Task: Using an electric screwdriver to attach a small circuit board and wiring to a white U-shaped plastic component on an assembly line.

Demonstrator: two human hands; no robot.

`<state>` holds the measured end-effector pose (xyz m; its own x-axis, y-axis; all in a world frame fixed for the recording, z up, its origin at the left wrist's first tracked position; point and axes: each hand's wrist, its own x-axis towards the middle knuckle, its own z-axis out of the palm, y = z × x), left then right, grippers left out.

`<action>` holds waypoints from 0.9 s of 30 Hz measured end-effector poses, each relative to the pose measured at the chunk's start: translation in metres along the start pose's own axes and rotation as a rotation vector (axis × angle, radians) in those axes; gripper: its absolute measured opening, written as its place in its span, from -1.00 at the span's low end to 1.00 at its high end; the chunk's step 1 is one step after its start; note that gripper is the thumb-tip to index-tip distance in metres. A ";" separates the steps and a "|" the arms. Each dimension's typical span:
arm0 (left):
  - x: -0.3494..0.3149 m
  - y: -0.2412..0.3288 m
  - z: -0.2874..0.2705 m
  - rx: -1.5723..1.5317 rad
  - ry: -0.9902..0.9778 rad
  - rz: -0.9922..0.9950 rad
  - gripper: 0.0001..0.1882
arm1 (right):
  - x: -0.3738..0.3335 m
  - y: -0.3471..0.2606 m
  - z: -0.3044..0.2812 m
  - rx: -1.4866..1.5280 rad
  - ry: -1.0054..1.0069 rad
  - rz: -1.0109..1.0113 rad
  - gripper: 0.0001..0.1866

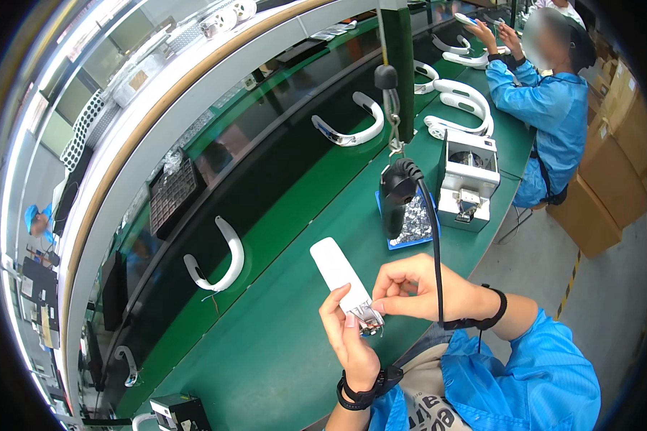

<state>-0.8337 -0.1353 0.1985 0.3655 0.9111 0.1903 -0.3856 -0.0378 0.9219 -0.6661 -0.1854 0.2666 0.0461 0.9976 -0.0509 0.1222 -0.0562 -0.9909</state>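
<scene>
My left hand is closed around the lower end of a long white plastic housing. The housing tilts up and to the left over the green bench. Metal pieces and small wired parts show at its open end. There my right hand has its thumb and forefinger pinched at the edge; whatever they grip is too small to make out. Just beyond the right hand hangs a black electric screwdriver with a coiled cord, touched by neither hand.
A blue tray of small metal parts sits behind the screwdriver, beside a white box-shaped machine. White U-shaped bands lie along the green bench. A co-worker in blue sits at far right, near cardboard boxes.
</scene>
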 end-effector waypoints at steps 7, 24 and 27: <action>-0.003 0.012 0.014 0.143 0.028 -0.030 -0.61 | 0.003 0.012 0.022 0.208 0.032 0.073 -0.90; -0.004 0.009 0.012 0.139 0.113 -0.050 -0.67 | 0.001 0.024 0.038 0.221 0.161 -0.006 -0.80; -0.001 0.009 0.016 0.195 0.131 0.026 -0.67 | 0.002 0.017 0.036 0.244 0.182 0.041 -0.80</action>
<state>-0.8235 -0.1428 0.2119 0.2393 0.9539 0.1813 -0.2179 -0.1293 0.9674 -0.7001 -0.1828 0.2454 0.2254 0.9701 -0.0902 -0.1237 -0.0634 -0.9903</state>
